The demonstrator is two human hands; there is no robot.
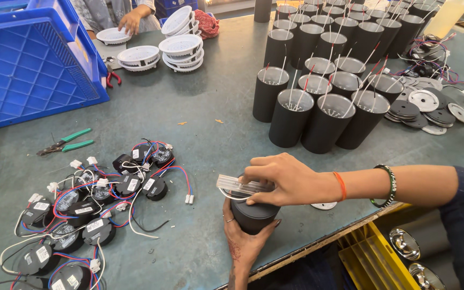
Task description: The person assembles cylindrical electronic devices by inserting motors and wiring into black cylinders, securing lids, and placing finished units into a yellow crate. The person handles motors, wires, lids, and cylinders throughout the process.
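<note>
My left hand (243, 236) wraps from below around a black cylindrical lamp housing (253, 215) standing near the table's front edge. My right hand (283, 180) reaches in from the right and presses a finned silver heat sink (237, 185) onto the housing's top, fingers curled over it. A white wire loops out under the heat sink. My right wrist wears an orange thread and a green bangle.
Several black round drivers with red, blue and white wires (92, 204) lie at the left. Green-handled pliers (65, 142) rest near a blue crate (28, 64). Many black housings (323, 80) stand behind. Metal discs (425, 110) lie right. Another person's hand (130, 21) touches white round fittings.
</note>
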